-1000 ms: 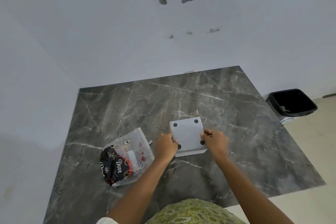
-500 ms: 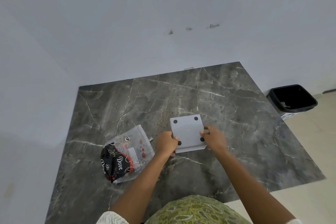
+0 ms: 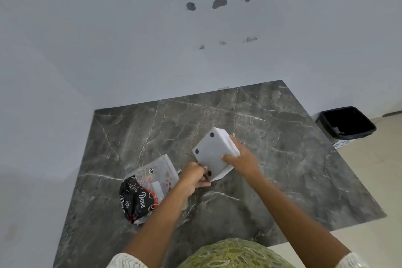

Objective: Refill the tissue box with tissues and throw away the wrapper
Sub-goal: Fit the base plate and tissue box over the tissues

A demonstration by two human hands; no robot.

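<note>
A white square tissue box (image 3: 212, 152) is held bottom-up and tilted over the dark marble table (image 3: 272, 159), its grey base with black rubber feet facing me. My right hand (image 3: 240, 160) grips its right side. My left hand (image 3: 192, 177) pinches the box's lower corner. To the left lies the crumpled plastic wrapper (image 3: 148, 187), clear with a black and red "Dove" print, flat on the table and touched by neither hand. The box's opening is hidden.
A black waste bin (image 3: 347, 123) stands on the floor past the table's right edge. A white wall runs along the table's far and left sides. The table's near edge is by my green clothing (image 3: 230, 254).
The box has been lifted and turned counter-clockwise, now tilted with one corner down toward my left hand. Both hands shifted their hold. The wrapper has not moved.
</note>
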